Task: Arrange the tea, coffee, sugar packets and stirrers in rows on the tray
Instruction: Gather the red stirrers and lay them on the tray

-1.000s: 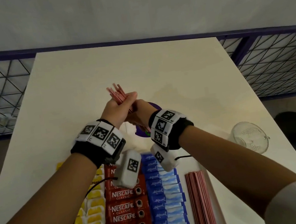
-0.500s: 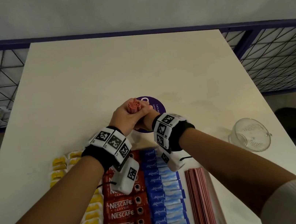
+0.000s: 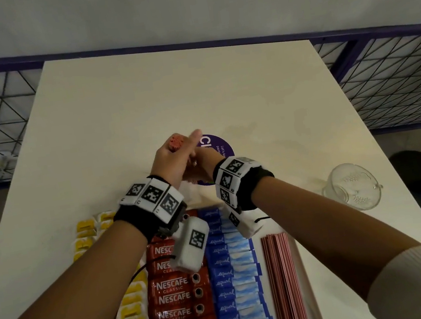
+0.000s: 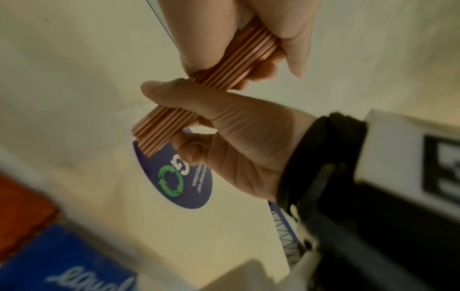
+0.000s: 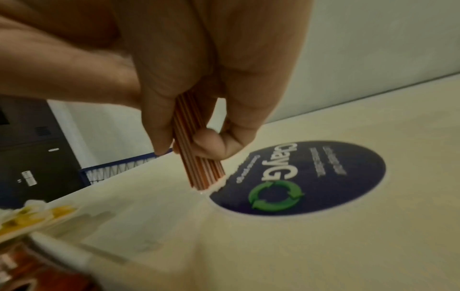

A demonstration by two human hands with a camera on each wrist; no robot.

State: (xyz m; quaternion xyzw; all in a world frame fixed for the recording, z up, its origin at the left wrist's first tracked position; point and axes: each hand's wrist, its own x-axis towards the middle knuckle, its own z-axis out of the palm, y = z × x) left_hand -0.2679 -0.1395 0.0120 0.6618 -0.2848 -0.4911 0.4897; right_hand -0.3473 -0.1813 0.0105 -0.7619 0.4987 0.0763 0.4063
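A white tray [image 3: 306, 268] sits at the near edge of a cream table [image 3: 116, 118] and holds four rows running away from the viewer. From left to right they are yellow tea packets [image 3: 132, 311], red Nescafe coffee sachets [image 3: 174, 298], blue Equal sugar packets [image 3: 234, 281], and a flat row of thin red stirrers [image 3: 283, 279] along the tray's right side. To the right of the tray, on the table, stands a clear glass cup [image 3: 351, 187]; it looks empty, though the glass is hard to read.

Beyond the tray, both hands hold a bundle of stirrers [image 3: 176, 142] upright. The left hand [image 3: 174, 162] wraps its fingers around the upper part, and the right hand [image 3: 206, 164] grips lower down.

The head view shows only the bundle's top end poking out above the left hand. The left wrist view shows the middle of the bundle between the two fists. The right wrist view shows the bottom ends standing on the table, at the edge of a round purple sticker [image 5: 323, 173] with a green recycling symbol.
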